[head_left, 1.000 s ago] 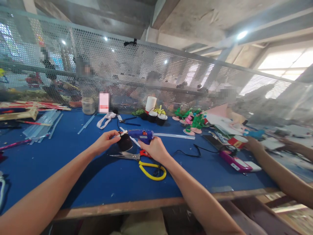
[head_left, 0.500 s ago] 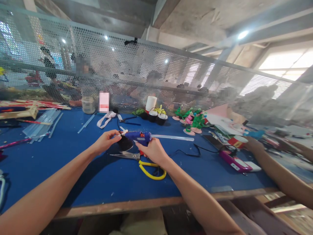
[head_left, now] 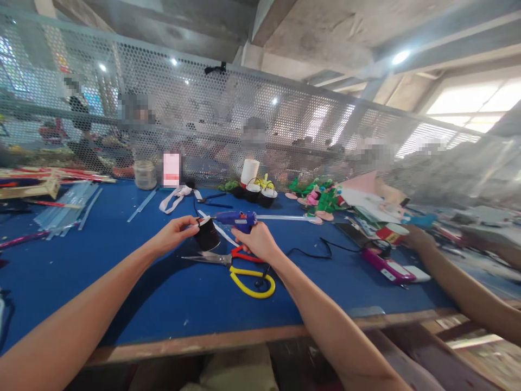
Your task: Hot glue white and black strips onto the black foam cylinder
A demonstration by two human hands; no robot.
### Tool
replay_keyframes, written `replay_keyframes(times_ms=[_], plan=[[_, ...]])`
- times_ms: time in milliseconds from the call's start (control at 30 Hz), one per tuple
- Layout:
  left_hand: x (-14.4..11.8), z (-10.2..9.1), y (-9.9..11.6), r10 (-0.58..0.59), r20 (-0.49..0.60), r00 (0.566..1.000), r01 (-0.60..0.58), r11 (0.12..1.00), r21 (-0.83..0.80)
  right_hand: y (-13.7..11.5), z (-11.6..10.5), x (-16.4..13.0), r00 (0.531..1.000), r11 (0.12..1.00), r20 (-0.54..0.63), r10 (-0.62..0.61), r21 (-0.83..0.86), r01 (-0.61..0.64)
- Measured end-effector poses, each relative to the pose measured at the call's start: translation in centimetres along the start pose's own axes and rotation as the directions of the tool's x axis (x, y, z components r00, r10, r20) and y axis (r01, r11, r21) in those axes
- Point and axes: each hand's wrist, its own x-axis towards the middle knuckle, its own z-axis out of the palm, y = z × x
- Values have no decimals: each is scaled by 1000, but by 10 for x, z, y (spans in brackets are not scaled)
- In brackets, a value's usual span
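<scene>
Between its thumb and fingers, my left hand (head_left: 178, 232) pinches the rim of a small black bucket (head_left: 207, 237), tilted above the blue table. A blue glue gun (head_left: 237, 218) is gripped in my right hand (head_left: 258, 241), its nozzle at the bucket's upper edge; whether it touches I cannot tell. A long clear glue stick (head_left: 285, 217) juts from the gun's back. Beneath my hands lie scissors (head_left: 252, 281) with one yellow and one red handle loop, their blades pointing left. A white ribbon strip (head_left: 223, 234) runs behind the bucket.
Clear glue sticks (head_left: 65, 209) lie at the left. Two small black buckets (head_left: 267, 197), a glass jar (head_left: 145, 175) and green figures (head_left: 328, 201) stand along the mesh screen (head_left: 195, 108). A purple device (head_left: 385, 266) with a black cable lies right, near another person's hand (head_left: 421, 239).
The glue gun has shifted slightly up and right, drawing back from the bucket. The bucket has turned so more of its side and rim show. The scissors' red loop is now visible.
</scene>
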Motion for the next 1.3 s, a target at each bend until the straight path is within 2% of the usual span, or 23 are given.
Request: replay_keyframes(times_ms=[267,600,967,1100,1200,1233,1300], plan=[[-1,-1,-1,24,47,999,-23,1000,-21,-2,-1,-3,1000,1000,-9,-17,19,17],[-1,-1,-1,11,37,999,-10,1000,-19,-2,-1,-3,1000,1000,-24,-17,0,17],[-1,-1,-1,-1,18,1000,0,1000,10,-10,-7,-10,998,993,63,31,113,-38],[-1,0,-1,17,24,1000,-17,1000,-6,-2,-15,-1,1000,961,22,7,276,-13],[-1,1,0,12,23,1000,-12,1000,-3,13,-20,12,996,919,-76,40,394,-7],[-1,1,0,11,20,1000,-11,1000,6,19,-22,17,991,923,-121,59,385,-8],[-1,1,0,14,11,1000,-14,1000,27,33,-23,27,976,970,-185,118,232,-73]])
